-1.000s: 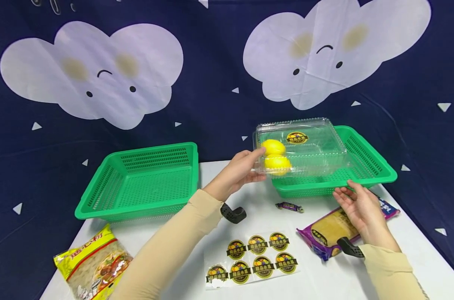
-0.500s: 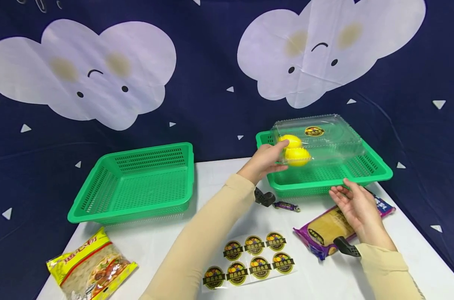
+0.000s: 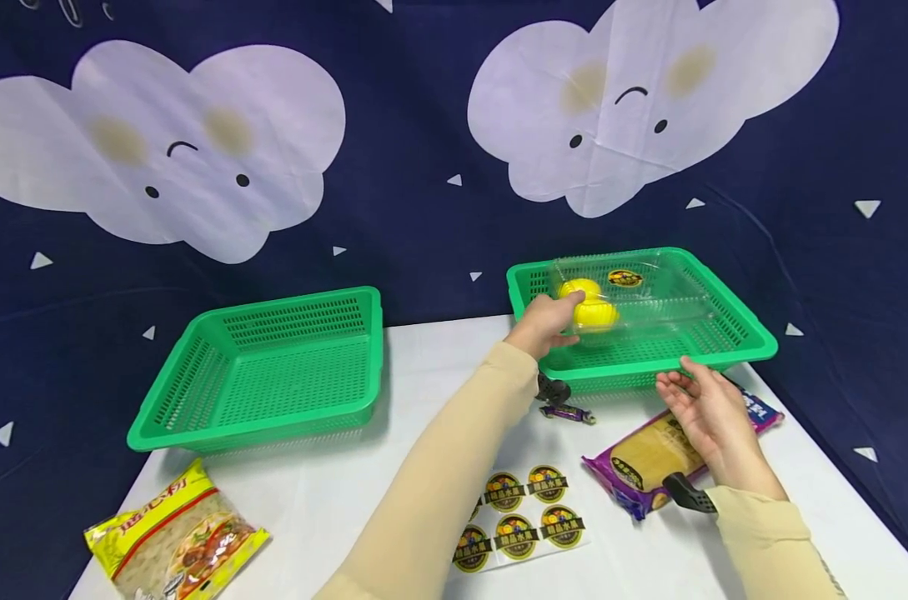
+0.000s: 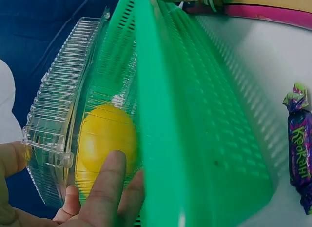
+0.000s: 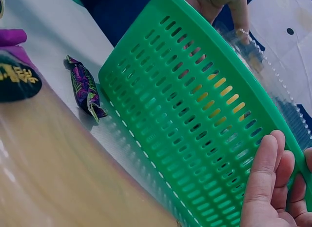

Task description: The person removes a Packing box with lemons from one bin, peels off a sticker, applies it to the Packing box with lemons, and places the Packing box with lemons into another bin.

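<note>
My left hand [image 3: 549, 323] grips the left end of a clear plastic clamshell box [image 3: 659, 304], its thumb on top and fingers underneath. Two yellow lemons [image 3: 594, 314] sit in that end of the box, and a round fruit label [image 3: 624, 277] is on its lid. The box lies within the right green basket [image 3: 761, 343]; whether it touches the basket floor cannot be told. My right hand [image 3: 716, 425], palm up, holds the basket's front rim. In the right wrist view its fingers [image 5: 265, 163] lie against the perforated outer wall, with the thumb at the rim.
Another green basket [image 3: 296, 375] stands at the left with nothing in it. A purple-wrapped candy [image 3: 568, 413], a purple packet [image 3: 656, 458] and a sheet of round stickers [image 3: 517, 533] lie in front. At lower left is a yellow food bag [image 3: 183, 537]. A dark cloth hangs behind.
My left hand has carried the box right and then lowered it into the right basket. My right hand stays at the basket's front rim. The view has shifted slightly.
</note>
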{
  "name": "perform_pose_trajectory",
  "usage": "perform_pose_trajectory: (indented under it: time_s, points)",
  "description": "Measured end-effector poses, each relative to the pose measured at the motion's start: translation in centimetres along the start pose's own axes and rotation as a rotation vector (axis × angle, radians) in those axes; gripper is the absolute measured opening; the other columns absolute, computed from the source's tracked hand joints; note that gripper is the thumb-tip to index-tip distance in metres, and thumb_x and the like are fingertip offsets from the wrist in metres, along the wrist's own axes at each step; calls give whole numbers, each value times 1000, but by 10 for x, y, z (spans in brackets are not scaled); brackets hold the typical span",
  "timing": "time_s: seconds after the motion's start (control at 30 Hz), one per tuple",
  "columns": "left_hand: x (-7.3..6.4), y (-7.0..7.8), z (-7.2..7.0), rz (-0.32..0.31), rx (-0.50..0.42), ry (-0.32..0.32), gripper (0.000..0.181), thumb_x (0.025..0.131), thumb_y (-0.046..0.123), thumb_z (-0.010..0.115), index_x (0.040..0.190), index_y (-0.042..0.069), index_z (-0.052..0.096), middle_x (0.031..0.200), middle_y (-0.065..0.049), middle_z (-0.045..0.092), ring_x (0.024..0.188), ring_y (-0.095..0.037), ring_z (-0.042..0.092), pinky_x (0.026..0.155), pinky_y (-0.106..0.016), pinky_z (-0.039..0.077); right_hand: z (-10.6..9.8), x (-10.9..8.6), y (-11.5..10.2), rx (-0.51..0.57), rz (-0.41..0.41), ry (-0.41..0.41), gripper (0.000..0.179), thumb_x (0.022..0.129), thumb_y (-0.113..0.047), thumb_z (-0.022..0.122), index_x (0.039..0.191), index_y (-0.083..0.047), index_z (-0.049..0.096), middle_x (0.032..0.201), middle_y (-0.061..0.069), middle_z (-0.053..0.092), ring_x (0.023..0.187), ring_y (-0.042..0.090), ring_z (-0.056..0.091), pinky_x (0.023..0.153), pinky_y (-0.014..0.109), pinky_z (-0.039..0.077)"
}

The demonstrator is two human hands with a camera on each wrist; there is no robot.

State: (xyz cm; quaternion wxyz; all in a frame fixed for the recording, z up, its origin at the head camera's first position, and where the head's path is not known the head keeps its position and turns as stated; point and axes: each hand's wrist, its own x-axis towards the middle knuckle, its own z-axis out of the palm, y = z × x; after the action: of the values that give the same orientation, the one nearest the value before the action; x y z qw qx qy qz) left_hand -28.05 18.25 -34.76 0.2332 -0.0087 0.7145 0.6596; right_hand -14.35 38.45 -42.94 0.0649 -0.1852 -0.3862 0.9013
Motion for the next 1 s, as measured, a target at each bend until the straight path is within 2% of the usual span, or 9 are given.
perform_pose_trajectory:
  time_s: [0.37,0.6,0.77,0.83,1.0]
  points:
    - [5,-4,15,-13,52,8,63,111,34,60,158,-3,41,154,-18,52,142,-30,58,97,-35,65,0,2,-1,-1,0,-8,12,110,-18,61,112,-14,49,89,4,66,84,16,74,85,23,66]
    - [3,-6,18,-48,53,-22,63,113,32,58,161,-3,38,161,-18,47,148,-29,54,103,-37,63,-1,1,-2,11,-3,-5,11,110,-16,61,111,-14,50,87,5,66,83,17,74,84,24,66]
    - [7,-11,19,-59,52,-23,60,113,32,58,158,-5,42,159,-19,50,147,-30,55,104,-38,62,-1,1,-2,2,-3,-10,11,110,-17,61,112,-14,50,88,4,66,83,17,74,84,23,66]
    - [7,-12,19,-60,54,-22,59,113,31,58,157,-5,43,158,-19,51,146,-30,56,104,-38,62,-1,1,-1,-2,-3,-12,11,110,-17,61,113,-14,51,88,4,66,84,17,74,84,23,66]
    - [7,-14,19,-77,125,-19,59,112,30,60,156,-5,45,159,-19,52,126,-33,71,106,-40,61,-2,1,0,-2,0,-12,13,109,-17,63,112,-14,51,88,4,66,84,17,74,84,24,66]
